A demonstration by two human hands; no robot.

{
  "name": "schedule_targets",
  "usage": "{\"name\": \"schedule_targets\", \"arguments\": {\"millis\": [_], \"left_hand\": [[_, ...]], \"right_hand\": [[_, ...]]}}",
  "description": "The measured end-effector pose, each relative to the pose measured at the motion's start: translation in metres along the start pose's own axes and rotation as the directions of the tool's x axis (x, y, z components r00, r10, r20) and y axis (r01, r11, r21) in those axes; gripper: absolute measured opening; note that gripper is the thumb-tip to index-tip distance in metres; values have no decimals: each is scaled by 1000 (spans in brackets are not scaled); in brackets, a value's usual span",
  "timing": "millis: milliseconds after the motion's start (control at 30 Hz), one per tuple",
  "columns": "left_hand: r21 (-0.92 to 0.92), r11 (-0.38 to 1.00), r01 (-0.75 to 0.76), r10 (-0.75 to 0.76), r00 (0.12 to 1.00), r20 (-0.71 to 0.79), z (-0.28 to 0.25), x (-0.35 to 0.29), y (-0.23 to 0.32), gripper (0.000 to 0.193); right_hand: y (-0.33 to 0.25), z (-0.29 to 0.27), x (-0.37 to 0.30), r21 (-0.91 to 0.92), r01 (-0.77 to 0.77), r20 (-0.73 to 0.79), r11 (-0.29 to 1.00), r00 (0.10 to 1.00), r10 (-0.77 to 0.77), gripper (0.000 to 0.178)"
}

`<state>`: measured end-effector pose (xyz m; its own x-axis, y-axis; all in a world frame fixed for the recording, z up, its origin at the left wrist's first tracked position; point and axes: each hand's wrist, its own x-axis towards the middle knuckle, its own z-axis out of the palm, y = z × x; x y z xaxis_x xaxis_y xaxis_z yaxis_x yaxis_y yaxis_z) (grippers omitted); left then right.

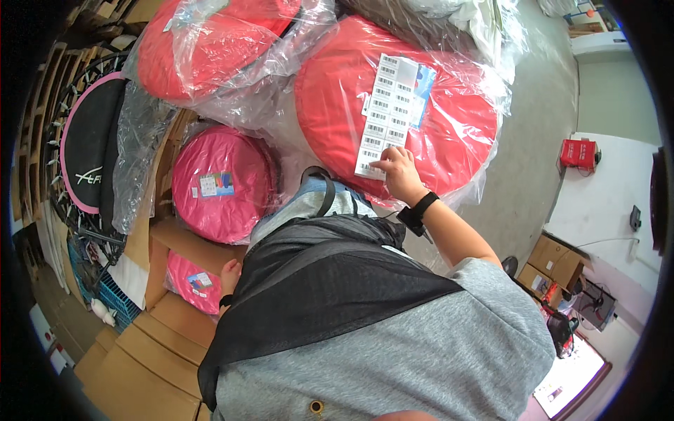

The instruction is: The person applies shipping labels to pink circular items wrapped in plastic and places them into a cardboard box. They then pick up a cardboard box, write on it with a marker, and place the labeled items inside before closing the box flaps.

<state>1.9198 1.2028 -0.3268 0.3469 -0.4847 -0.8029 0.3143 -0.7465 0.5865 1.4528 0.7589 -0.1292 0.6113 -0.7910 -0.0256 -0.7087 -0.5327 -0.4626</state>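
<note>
A white sheet of barcode labels (386, 116) lies on a large round red bag (453, 140) wrapped in clear plastic. Bent over the lower end of that sheet, my right hand (400, 174) has its thumb and fingers drawn in at the labels. A blue printed card (423, 88) partly shows beside the sheet, under the plastic. My left hand (230, 275) hangs low by my side with its fingers curled, and nothing shows in it. Nearest to it is a pink bag (194, 282) inside an open cardboard box (186, 242).
Another round pink bag (221, 179) and a plastic-wrapped red one (203, 52) lie to the left and far left. A small trampoline (95, 144) leans by wooden pallets (31, 119). Cardboard boxes (551, 263) stand at the right wall, past the grey floor (540, 91).
</note>
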Motion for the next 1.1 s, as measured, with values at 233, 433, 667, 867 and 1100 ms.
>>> {"name": "schedule_targets", "arguments": {"millis": [233, 433, 667, 867, 1100], "left_hand": [[-122, 992, 40, -35, 999, 40, 15, -11, 14, 37], [-99, 995, 18, -15, 999, 35, 16, -14, 15, 38], [-158, 986, 57, -55, 998, 16, 15, -18, 12, 39], [-157, 987, 38, -50, 996, -70, 28, -29, 27, 38], [-131, 990, 51, -55, 998, -30, 15, -22, 13, 38]], "right_hand": [[0, 7, 13, -73, -47, -49, 996, 998, 43, 31], [1, 7, 25, -130, -141, -41, 981, 990, 137, 38], [6, 8, 38, -192, -199, -106, 961, 978, 182, 36], [13, 9, 55, -175, -285, -202, 942, 947, 249, 34], [21, 2, 77, -209, -327, -198, 922, 937, 288, 33]]}}
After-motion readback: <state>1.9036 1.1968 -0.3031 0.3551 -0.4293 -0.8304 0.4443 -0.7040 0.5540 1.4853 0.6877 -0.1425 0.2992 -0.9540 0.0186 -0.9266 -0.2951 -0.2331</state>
